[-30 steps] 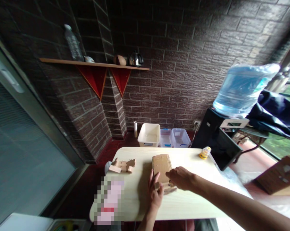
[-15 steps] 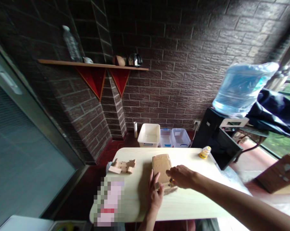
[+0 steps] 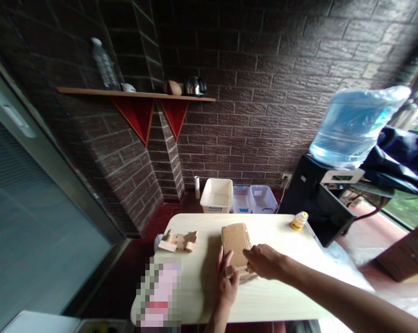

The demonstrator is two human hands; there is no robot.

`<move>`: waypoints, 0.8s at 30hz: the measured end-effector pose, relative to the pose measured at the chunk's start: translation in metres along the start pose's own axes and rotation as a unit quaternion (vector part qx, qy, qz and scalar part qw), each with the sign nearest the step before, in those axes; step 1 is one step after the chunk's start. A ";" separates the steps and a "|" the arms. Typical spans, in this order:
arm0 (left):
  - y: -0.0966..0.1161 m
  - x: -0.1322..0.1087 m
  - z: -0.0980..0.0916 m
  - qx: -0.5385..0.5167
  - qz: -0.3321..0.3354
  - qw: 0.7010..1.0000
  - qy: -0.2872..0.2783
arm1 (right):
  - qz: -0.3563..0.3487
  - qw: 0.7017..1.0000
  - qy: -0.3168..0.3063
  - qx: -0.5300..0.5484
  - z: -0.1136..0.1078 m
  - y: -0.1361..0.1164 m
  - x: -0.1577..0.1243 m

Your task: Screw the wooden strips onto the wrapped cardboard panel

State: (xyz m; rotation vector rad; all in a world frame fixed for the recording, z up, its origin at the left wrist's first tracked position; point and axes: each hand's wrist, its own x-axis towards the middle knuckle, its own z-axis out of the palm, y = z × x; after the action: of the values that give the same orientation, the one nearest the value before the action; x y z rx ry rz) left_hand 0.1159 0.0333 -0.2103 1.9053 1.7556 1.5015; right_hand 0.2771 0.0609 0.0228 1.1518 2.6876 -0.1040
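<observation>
A cardboard block (image 3: 236,238), box-like with a worn surface, lies on the pale table (image 3: 281,296). My left hand (image 3: 227,282) is closed at its near left corner, fingers around a small wooden piece (image 3: 229,271) that rests against the cardboard. At the right side of the block, my right hand (image 3: 265,262) is a closed fist, knuckles up. A dark bit shows below its fingers, but what it grips is mostly hidden. A wooden assembly with holes and curved ends (image 3: 178,241) sits to the left, apart from both hands.
Near the table's far right corner stands a small clear container with a yellow base (image 3: 299,221). A blurred pink item (image 3: 162,286) lies at the front left. Beyond the table are a cream bin (image 3: 216,194), clear bins (image 3: 262,199) and a black water dispenser (image 3: 295,189).
The camera view has shifted slightly. My right fist has turned a little, and the yellow and dark thing beneath it shows less. My left hand keeps its hold on the wooden piece.
</observation>
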 end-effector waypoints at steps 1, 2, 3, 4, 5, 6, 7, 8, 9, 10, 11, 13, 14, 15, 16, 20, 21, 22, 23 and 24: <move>0.000 0.000 0.000 -0.001 0.000 1.000 0.003 | -0.002 1.000 0.003 0.000 0.000 -0.001 0.000; 0.000 0.000 0.000 -0.002 0.000 1.000 0.006 | -0.003 1.000 0.003 -0.001 -0.002 -0.002 0.000; 0.000 0.000 0.000 -0.002 0.000 1.000 0.009 | -0.004 1.000 0.002 -0.002 -0.004 -0.003 0.000; 0.000 0.000 0.000 -0.002 0.000 1.000 0.011 | -0.004 1.000 0.000 -0.003 -0.006 -0.003 -0.001; 0.000 0.000 0.000 -0.002 0.000 1.000 0.011 | -0.004 1.000 -0.004 -0.005 -0.009 -0.003 -0.002; 0.000 0.000 0.000 -0.001 0.000 1.000 0.011 | -0.005 1.000 -0.007 -0.007 -0.012 -0.003 -0.003; 0.000 0.000 0.000 -0.001 0.001 1.000 0.010 | -0.007 1.000 -0.008 -0.008 -0.015 -0.003 -0.003; 0.000 0.001 0.000 -0.002 0.002 1.000 0.009 | -0.010 1.000 -0.009 -0.007 -0.017 -0.003 -0.004; 0.000 0.001 0.000 -0.004 0.002 1.000 0.009 | -0.014 1.000 -0.008 -0.007 -0.017 -0.002 -0.004; 0.000 0.001 0.000 -0.007 0.003 1.000 0.009 | -0.019 1.000 -0.008 -0.008 -0.017 -0.002 -0.005; 0.001 0.001 0.000 -0.011 0.003 1.000 0.008 | -0.022 1.000 -0.009 -0.009 -0.016 -0.001 -0.004; 0.001 0.001 0.000 -0.016 0.001 1.000 0.005 | -0.025 1.000 -0.012 -0.013 -0.011 -0.001 -0.004; 0.001 0.001 0.001 -0.015 -0.001 1.000 0.003 | -0.022 1.000 -0.012 -0.014 -0.009 -0.001 -0.003; 0.001 0.001 0.001 -0.014 -0.003 1.000 0.002 | -0.019 1.000 -0.012 -0.013 -0.007 -0.001 -0.002; 0.001 0.001 0.001 -0.013 -0.003 1.000 0.001 | -0.015 1.000 -0.013 -0.011 -0.006 -0.001 -0.002; 0.000 0.001 0.001 -0.013 0.005 1.000 0.003 | -0.010 1.000 -0.011 -0.014 -0.003 -0.001 -0.003; 0.000 0.001 0.001 -0.012 0.007 1.000 0.002 | -0.009 1.000 -0.007 -0.015 -0.003 -0.001 -0.004; 0.000 0.001 0.001 -0.012 0.008 1.000 0.002 | -0.007 1.000 -0.003 -0.014 -0.003 -0.002 -0.005; 0.000 0.001 0.001 -0.012 0.008 1.000 0.003 | -0.006 1.000 0.001 -0.011 -0.003 -0.003 -0.006; 0.000 0.001 0.001 -0.012 0.009 1.000 0.003 | -0.007 1.000 0.003 -0.008 -0.004 -0.004 -0.007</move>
State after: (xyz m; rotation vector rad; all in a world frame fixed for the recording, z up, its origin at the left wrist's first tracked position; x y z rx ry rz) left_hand 0.1160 0.0350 -0.2102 1.9124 1.7197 1.5283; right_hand 0.2788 0.0538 0.0284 1.1299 2.6978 -0.0809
